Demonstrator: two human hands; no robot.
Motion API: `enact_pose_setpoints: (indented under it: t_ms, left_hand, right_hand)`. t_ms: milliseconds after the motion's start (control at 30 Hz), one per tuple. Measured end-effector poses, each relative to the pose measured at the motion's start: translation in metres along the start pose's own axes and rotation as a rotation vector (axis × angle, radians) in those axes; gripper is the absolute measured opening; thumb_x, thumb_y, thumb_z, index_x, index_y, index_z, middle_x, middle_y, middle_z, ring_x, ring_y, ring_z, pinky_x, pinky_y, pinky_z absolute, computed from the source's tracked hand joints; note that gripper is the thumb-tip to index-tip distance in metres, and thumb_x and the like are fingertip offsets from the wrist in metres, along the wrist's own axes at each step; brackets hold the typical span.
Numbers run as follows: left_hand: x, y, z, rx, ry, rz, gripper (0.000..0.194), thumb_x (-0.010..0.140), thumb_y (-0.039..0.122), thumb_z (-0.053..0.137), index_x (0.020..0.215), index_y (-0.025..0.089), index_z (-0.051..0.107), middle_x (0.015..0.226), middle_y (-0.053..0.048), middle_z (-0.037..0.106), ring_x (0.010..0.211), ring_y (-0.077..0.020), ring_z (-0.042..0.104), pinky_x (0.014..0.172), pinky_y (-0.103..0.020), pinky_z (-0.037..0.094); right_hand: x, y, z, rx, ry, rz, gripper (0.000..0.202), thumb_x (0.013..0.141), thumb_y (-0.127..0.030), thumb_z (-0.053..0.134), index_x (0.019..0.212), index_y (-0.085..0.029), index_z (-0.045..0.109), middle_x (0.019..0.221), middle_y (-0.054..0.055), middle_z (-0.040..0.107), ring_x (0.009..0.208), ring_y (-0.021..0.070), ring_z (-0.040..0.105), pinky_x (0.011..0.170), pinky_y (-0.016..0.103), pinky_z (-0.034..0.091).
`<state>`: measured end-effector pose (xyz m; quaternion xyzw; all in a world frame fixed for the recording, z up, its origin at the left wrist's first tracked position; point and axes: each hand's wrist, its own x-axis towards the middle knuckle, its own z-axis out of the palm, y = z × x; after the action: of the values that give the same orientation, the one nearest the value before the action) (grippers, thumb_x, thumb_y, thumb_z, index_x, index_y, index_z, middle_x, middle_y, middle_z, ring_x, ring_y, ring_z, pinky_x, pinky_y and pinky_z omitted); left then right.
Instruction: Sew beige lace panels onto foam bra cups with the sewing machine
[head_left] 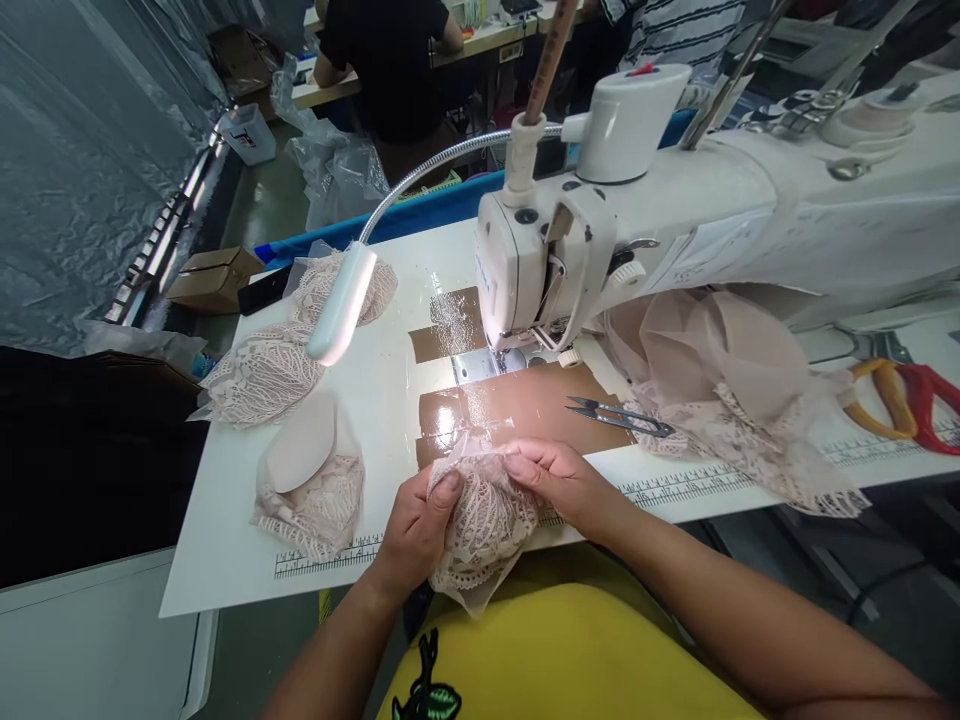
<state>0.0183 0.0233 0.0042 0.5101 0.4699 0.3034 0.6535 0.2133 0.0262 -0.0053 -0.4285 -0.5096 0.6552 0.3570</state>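
Observation:
A beige lace bra cup [491, 515] with sheer mesh edges is held at the table's front edge, below the sewing machine [525, 260]. My left hand [420, 520] grips its left side, thumb on top. My right hand [559, 480] pinches its upper right edge. The cup's lower tip hangs over the edge toward my lap. Thread snips [622, 415] lie just beyond my right hand on brown tape [525, 400]. On the left rests another lace piece with a smooth pad [304, 445].
More lace cups [262, 375] lie at the table's left, under a lamp [345, 305] on a bendy neck. Beige mesh and lace [712, 380] pile up at right, beside scissors with orange and red handles [904, 400]. A person in black [386, 70] sits beyond.

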Motion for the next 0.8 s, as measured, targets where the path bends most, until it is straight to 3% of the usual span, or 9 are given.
enact_pose_setpoints:
  t_ms: [67,167,233,300,367,433,567,667,800]
  left_hand:
    - [0.001,-0.001,-0.002,-0.025,0.022,-0.005,0.040,0.090,0.051,0.046,0.075,0.016,0.060,0.070,-0.002,0.062,0.067,-0.0164,0.055,0.064,-0.026,0.045]
    - [0.003,-0.004,-0.009,-0.225,0.013,-0.096,0.038,0.088,0.049,0.048,0.077,0.016,0.062,0.074,-0.004,0.065,0.075,-0.0206,0.060,0.070,-0.031,0.049]
    - [0.001,-0.007,-0.015,-0.408,0.043,-0.160,0.039,0.086,0.051,0.049,0.090,0.016,0.064,0.083,-0.006,0.068,0.086,-0.0248,0.063,0.078,-0.036,0.050]
    - [-0.003,-0.009,-0.017,-0.562,0.066,-0.168,0.057,0.083,0.064,0.043,0.106,0.016,0.062,0.098,-0.010,0.069,0.098,-0.0286,0.062,0.085,-0.041,0.050]
    - [-0.008,-0.011,-0.013,-0.666,-0.012,-0.146,0.079,0.073,0.078,0.041,0.120,0.016,0.056,0.116,-0.014,0.063,0.110,-0.0319,0.058,0.090,-0.044,0.049]
    - [-0.011,-0.011,-0.004,-0.704,-0.109,-0.123,0.087,0.068,0.079,0.049,0.130,0.018,0.048,0.129,-0.014,0.056,0.118,-0.0328,0.053,0.093,-0.043,0.047]
    - [-0.007,-0.003,0.018,-0.662,-0.046,-0.140,0.064,0.078,0.040,0.063,0.135,0.020,0.043,0.128,-0.011,0.058,0.118,-0.0279,0.053,0.098,-0.040,0.045]
    - [-0.001,-0.001,0.026,-0.638,0.013,-0.151,0.065,0.066,0.014,0.065,0.129,0.020,0.051,0.117,-0.007,0.065,0.111,-0.0255,0.058,0.095,-0.037,0.046]
    - [-0.005,-0.015,0.021,-0.593,-0.001,-0.131,0.040,0.064,0.009,0.066,0.103,0.019,0.066,0.089,-0.004,0.070,0.088,-0.0187,0.063,0.077,-0.028,0.050]
  right_hand:
    - [-0.001,-0.001,0.000,0.129,-0.069,0.081,0.042,0.079,-0.054,0.060,0.064,-0.017,0.049,0.059,-0.005,0.035,0.055,0.0086,0.032,0.050,0.021,0.027]
    - [-0.003,-0.002,0.002,0.326,0.040,0.129,0.047,0.072,-0.053,0.069,0.056,-0.018,0.042,0.054,-0.006,0.031,0.050,0.0071,0.028,0.047,0.021,0.023]
    - [-0.004,-0.001,0.003,0.461,0.176,0.127,0.046,0.070,-0.051,0.071,0.056,-0.018,0.043,0.053,-0.006,0.035,0.049,0.0072,0.031,0.048,0.021,0.027]
    - [-0.004,0.000,0.004,0.554,0.286,0.095,0.042,0.069,-0.050,0.072,0.058,-0.018,0.048,0.054,-0.006,0.040,0.050,0.0081,0.036,0.050,0.022,0.032]
    - [-0.003,0.000,0.005,0.557,0.316,0.026,0.038,0.071,-0.049,0.072,0.060,-0.018,0.053,0.055,-0.005,0.043,0.053,0.0094,0.040,0.054,0.024,0.037]
    - [-0.001,-0.001,0.007,0.430,0.263,-0.054,0.034,0.073,-0.046,0.070,0.059,-0.018,0.056,0.058,-0.003,0.046,0.059,0.0114,0.044,0.060,0.026,0.040]
    - [0.001,-0.004,0.015,0.085,0.211,-0.135,0.041,0.075,-0.039,0.071,0.046,-0.017,0.051,0.053,-0.003,0.040,0.057,0.0108,0.038,0.062,0.028,0.039]
    - [0.002,-0.005,0.020,0.274,0.245,-0.037,0.032,0.071,-0.041,0.074,0.055,-0.015,0.062,0.054,-0.002,0.048,0.056,0.0107,0.042,0.057,0.027,0.039]
    - [0.003,-0.005,0.014,0.605,0.397,0.047,0.030,0.058,-0.039,0.083,0.058,-0.016,0.064,0.055,-0.002,0.055,0.055,0.0099,0.047,0.054,0.024,0.040]
